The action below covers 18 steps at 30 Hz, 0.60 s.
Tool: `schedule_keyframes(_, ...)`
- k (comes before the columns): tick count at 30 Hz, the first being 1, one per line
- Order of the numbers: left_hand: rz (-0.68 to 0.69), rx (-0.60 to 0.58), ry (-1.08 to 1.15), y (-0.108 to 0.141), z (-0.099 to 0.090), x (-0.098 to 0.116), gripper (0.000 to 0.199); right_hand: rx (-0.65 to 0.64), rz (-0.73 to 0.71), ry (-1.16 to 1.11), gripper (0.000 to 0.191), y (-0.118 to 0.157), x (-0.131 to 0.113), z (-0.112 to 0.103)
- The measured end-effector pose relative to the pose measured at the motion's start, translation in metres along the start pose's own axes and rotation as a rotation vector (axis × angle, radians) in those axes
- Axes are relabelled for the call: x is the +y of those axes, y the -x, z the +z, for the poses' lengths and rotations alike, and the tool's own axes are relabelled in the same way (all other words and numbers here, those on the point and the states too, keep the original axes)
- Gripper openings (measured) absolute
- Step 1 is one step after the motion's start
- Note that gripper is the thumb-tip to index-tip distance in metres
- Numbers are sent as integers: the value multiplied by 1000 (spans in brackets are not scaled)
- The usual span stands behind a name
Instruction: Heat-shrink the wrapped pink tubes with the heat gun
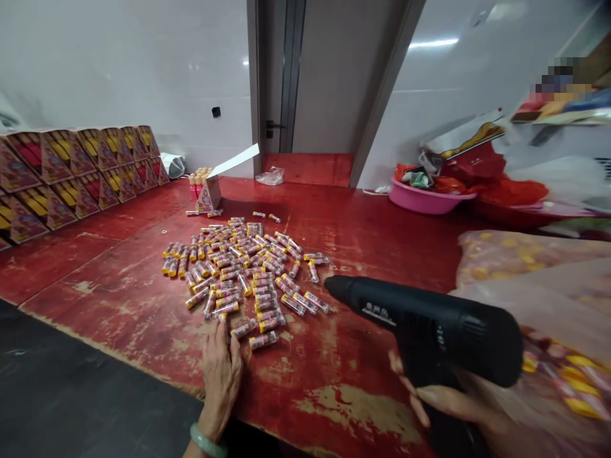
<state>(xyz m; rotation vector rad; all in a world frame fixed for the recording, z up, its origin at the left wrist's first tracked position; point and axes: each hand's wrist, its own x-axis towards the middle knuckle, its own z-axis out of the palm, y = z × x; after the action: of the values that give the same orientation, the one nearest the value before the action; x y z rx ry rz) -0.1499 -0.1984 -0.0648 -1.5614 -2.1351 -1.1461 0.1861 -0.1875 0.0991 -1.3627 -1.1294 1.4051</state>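
Beside the near edge of the pile, my left hand lies low over the table with fingers stretched forward. Its fingertips touch or nearly touch a small clear-wrapped tube with a yellow end. Many similar tubes lie in a loose heap, several lined up side by side. On the right, my right hand is wrapped around the handle of a black heat gun. Its tapered nozzle points left toward the tubes, apart from them. Part of the right hand is hidden behind the handle.
Stacked triangular boxes line the left side of the worn red table. An open box stands behind the heap. A pink basin holds wrappers at the back right. Plastic bags of tubes lie on the right.
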Motion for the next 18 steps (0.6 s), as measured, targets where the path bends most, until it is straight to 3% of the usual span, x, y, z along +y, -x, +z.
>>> schedule_keyframes(3, 24, -3, -21, 1, 3, -2, 44, -169, 18, -82, 40, -19, 12, -8)
schedule_keyframes(10, 123, -29, -36, 0, 2, 3, 39, -120, -2, -181, 36, -104, 18, -15)
schedule_keyframes(13, 199, -76, -58, -4, -3, 13, 38, -219, -16, -128, 31, -108, 18, -1)
schedule_keyframes(18, 416, -176, -153, -5, -5, 24, 49, -458, -85, -184, 32, -85, 9, 18)
